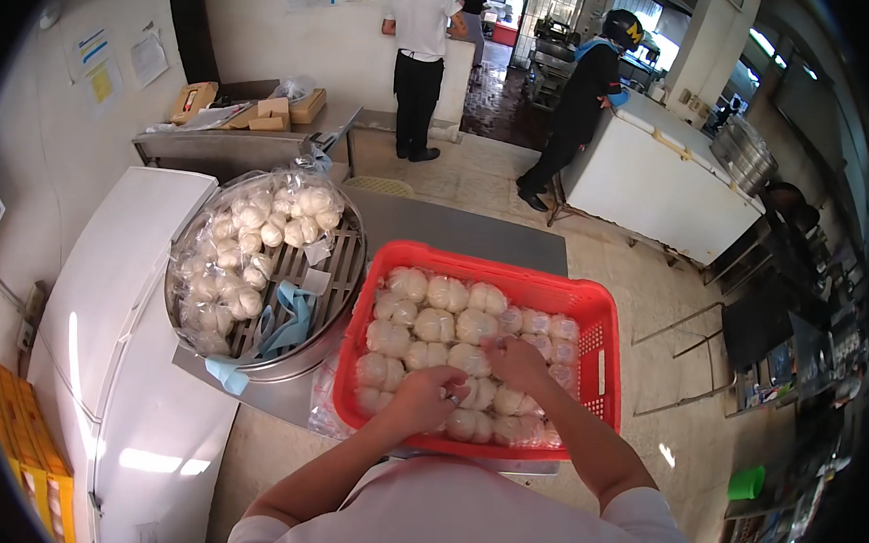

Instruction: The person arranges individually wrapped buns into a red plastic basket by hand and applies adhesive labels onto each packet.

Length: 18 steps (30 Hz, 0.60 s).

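A red plastic basket (603, 330) in front of me holds rows of white buns (435, 326) packed in clear bags. My left hand (428, 399) is over the near left part of the basket, its fingers curled in against the buns. Right of it, my right hand (518, 364) has bent fingers pressed together at the packed buns near the middle. What either hand pinches is too small and partly hidden to make out. Smaller bagged buns (549, 327) fill the basket's right side.
On the grey table (476, 232), left of the basket, a round metal steamer (349, 311) carries bagged buns (250, 227) and a blue strap (290, 318). A white freezer (139, 286) stands left. Two people stand ahead, one beside a white chest (656, 175); another is farther back.
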Tool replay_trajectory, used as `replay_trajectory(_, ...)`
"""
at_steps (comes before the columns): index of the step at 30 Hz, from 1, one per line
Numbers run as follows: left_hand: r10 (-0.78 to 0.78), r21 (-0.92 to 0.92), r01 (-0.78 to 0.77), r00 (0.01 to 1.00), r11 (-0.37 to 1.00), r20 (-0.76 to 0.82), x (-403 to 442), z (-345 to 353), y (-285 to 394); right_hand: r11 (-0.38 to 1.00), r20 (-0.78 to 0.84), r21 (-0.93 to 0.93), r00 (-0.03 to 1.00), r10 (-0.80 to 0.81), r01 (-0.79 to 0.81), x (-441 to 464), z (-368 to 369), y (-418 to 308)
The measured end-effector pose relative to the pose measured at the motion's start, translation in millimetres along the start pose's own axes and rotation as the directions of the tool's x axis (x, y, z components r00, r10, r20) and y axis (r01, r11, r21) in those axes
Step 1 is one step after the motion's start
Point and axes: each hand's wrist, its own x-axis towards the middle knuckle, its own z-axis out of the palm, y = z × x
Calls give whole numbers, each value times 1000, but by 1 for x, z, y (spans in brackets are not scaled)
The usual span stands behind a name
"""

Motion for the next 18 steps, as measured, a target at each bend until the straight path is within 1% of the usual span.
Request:
replay_trajectory(1, -35, -12, 35, 999, 999, 25, -1, -2, 3, 999, -25, 31, 1000, 6, -6, -1, 3, 1)
replay_trajectory(2, -67, -23, 69, 997, 997, 49, -1, -4, 6, 985, -69, 174, 998, 7, 5, 8, 10, 14)
replay_trajectory(4, -54, -40, 56, 997, 998, 53, -2, -5, 7, 895, -152, 444, 988, 29, 42, 28, 24, 56)
replay_trajectory(7, -11, -53, 14, 999, 999, 49, -2, -9, 10, 983, -169, 174, 981, 90, -61, 8, 8, 74)
replay_trajectory(10, 33, -55, -30, 998, 998, 57, 0, -5, 3, 909, -28, 398, 989, 143, -120, -5, 15, 50)
replay_trajectory(13, 55, -74, -50, 996, 996, 74, -3, -4, 0, 946, -25, 324, 999, 37, -27, -3, 27, 48)
replay_trajectory(16, 58, -145, -44, 994, 989, 95, -7, -9, 3, 980, -120, 196, 992, 50, -26, 4, 38, 59)
replay_trajectory(18, 67, -214, -44, 993, 976, 102, -11, -18, 4, 1000, -224, 9, 974, -24, 27, 0, 44, 47)
